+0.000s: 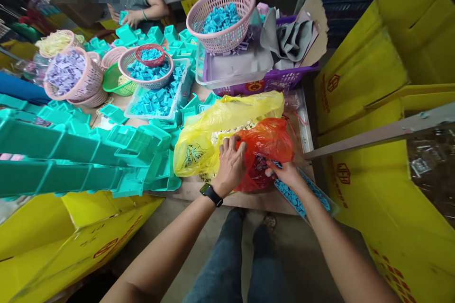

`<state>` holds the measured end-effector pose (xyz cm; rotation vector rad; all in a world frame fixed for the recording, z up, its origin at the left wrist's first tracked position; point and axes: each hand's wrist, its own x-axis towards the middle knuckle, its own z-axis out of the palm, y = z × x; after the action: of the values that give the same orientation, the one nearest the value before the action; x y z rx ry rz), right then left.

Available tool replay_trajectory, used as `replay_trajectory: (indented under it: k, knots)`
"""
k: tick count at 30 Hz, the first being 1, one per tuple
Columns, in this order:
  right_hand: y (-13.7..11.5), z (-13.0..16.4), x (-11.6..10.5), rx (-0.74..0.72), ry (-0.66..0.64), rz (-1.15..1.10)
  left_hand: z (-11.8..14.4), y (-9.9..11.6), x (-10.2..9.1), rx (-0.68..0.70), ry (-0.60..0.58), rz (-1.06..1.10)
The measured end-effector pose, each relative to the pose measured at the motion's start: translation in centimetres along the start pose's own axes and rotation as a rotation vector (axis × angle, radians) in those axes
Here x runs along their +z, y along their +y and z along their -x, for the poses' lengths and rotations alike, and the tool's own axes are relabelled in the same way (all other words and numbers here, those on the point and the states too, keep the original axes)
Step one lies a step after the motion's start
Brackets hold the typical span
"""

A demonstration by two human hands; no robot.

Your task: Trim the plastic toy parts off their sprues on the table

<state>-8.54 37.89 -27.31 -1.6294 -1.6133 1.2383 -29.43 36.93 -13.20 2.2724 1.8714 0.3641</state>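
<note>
My left hand (232, 163), with a black watch on its wrist, has its fingers curled over the edge of a red plastic bag (270, 135). Right beside it lies a yellow plastic bag (245, 106), open over small cream-white pieces (236, 129). At the red bag's mouth, where small dark-looking pieces show, my right hand (286, 174) has its thumb and fingers drawn together. Whatever sits between those fingertips is too small to make out. Under my right forearm stands a clear tray of flat blue pieces (295, 199).
Stacked turquoise boxes (71, 156) fill the left side. Behind are a clear bin of blue parts (152, 104), a basket of lilac parts (67, 71) and a pink basket (220, 40) above a purple crate (284, 78). Yellow cartons (369, 99) flank the table. Across it, a person's hands (133, 18) hold a turquoise box.
</note>
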Motion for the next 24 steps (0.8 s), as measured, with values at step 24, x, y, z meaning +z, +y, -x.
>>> replay_trajectory:
  k: [24]
  knots:
    - [-4.3, 3.8, 0.2, -0.131, 0.076, 0.367, 1.9, 0.8, -1.7, 0.097, 0.106, -0.096]
